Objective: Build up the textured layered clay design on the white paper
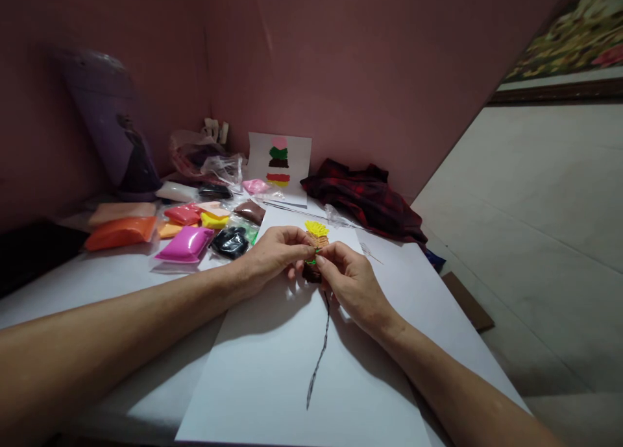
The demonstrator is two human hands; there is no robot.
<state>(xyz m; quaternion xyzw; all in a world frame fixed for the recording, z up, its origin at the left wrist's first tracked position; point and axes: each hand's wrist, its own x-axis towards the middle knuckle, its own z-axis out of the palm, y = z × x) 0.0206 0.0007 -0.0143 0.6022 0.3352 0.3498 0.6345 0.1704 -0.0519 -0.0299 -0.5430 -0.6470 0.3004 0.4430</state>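
A white sheet of paper lies on the table, bearing a drawn dark line and a column of coloured clay patches. At the top is a yellow patch, with an orange-tan one below it, then bits of green and a dark brown patch. My left hand and my right hand meet over the green part, thumbs and fingertips pinched close together. Whatever is between their fingertips is too small to make out.
Bagged clay packs, including magenta, orange and black, lie at the left. A sheet with coloured stripes leans on the wall behind. Dark red plaid cloth lies at the back right, near the table's edge.
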